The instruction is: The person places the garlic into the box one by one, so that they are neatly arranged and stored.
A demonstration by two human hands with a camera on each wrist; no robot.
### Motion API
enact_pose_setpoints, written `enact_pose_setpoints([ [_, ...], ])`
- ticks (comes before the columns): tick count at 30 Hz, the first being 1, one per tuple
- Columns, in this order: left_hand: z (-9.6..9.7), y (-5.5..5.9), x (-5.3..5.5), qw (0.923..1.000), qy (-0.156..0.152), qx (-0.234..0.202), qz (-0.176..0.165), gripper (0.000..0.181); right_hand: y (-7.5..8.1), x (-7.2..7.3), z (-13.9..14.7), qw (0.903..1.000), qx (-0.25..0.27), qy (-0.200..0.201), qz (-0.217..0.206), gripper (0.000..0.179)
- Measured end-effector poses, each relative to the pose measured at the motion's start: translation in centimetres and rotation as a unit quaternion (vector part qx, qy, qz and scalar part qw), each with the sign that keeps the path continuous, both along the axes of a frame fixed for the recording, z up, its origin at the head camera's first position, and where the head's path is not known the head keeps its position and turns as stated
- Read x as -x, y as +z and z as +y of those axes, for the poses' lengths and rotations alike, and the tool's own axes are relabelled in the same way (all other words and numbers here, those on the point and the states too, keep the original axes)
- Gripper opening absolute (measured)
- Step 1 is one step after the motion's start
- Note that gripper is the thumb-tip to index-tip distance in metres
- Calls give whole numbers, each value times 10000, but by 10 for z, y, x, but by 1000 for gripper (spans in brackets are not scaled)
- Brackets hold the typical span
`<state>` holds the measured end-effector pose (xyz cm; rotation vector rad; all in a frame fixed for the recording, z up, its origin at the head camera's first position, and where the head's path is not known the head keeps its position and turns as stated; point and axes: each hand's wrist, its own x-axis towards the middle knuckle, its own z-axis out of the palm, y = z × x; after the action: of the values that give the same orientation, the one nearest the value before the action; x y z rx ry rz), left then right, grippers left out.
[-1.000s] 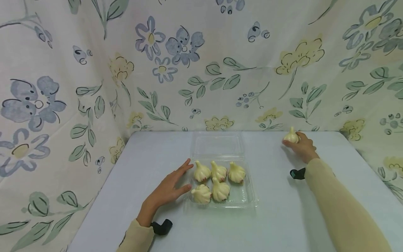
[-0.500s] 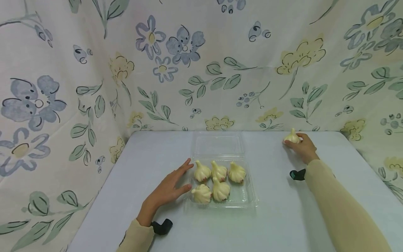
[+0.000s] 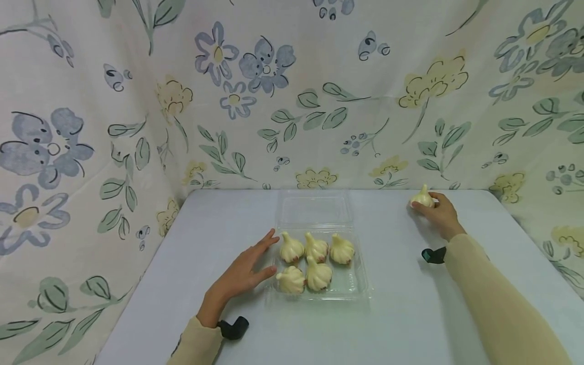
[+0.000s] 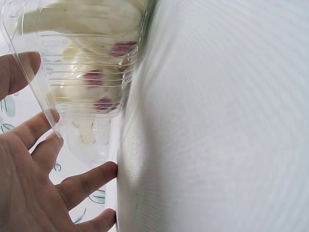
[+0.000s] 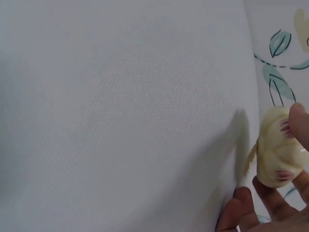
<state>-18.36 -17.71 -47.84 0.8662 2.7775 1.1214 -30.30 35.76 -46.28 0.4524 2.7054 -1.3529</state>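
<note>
At the far right of the table, my right hand (image 3: 443, 214) pinches a garlic bulb (image 3: 423, 196) between thumb and fingers. In the right wrist view that bulb (image 5: 279, 150) shows purple marks, and the lower fingers come down close to the cloth. A clear plastic clamshell box (image 3: 349, 278) with its lid raised back holds several more garlic bulbs (image 3: 319, 276) in two rows. My left hand (image 3: 244, 271) is spread at the box's left side, fingers extended. In the left wrist view, fingertips (image 4: 52, 116) of the left hand touch the box rim.
The box lid (image 3: 315, 209) lies back toward the rear edge of the white table (image 3: 392, 314). A floral cloth (image 3: 319, 126) hangs behind the table and along its sides. Each wrist wears a black camera mount (image 3: 233, 328).
The right hand and its garlic bulb have stayed almost in place, the forearm shifting only slightly. The left hand and the box look the same apart from a small view shift.
</note>
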Motion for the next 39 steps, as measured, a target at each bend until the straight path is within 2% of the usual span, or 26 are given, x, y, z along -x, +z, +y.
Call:
enact_pose_setpoints([
  [4, 0, -1, 0, 10000, 21, 15, -17, 69, 1, -3, 0, 10000, 23, 58, 75, 99],
  [13, 0, 2, 1, 10000, 45, 47, -23, 68, -2, -9, 2, 9983, 98, 212, 535, 96],
  [24, 1, 1, 1, 10000, 64, 41, -53, 69, -2, -22, 1, 9978, 93, 214, 622, 96],
  [39, 1, -1, 1, 10000, 8, -1, -19, 70, 3, -35, -10, 9947, 105, 346, 966, 90],
])
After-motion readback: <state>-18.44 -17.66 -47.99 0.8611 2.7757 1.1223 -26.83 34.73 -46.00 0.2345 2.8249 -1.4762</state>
